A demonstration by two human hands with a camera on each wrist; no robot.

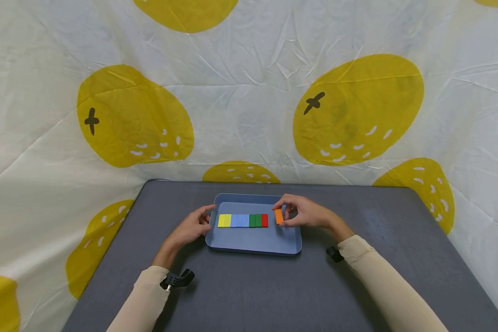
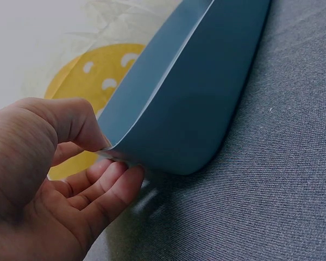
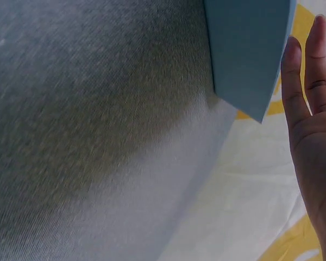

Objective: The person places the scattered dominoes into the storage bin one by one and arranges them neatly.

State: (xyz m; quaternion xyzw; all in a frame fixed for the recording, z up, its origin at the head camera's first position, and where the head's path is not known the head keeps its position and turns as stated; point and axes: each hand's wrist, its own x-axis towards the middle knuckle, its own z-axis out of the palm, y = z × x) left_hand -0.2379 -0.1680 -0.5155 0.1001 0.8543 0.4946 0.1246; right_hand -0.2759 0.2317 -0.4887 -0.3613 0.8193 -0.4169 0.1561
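A blue-grey tray (image 1: 249,242) lies on the table in the head view. My left hand (image 1: 188,229) pinches its left rim, the thumb over the edge and the fingers against the outer wall (image 2: 185,103) in the left wrist view. Between the thumb and fingers of my right hand (image 1: 311,213) is an orange tile (image 1: 278,216), held over the tray's right part. Side by side in a row on the tray are yellow tiles (image 1: 224,220), light blue tiles (image 1: 239,221), green tiles (image 1: 255,221) and a red tile (image 1: 264,220). A gap separates the orange tile from the red one.
The tray stands near the back of a dark grey table (image 1: 249,290). Behind it hangs a white cloth (image 1: 240,124) with large yellow fruit prints. Each wrist wears a black band, such as the left wristband (image 1: 178,279).
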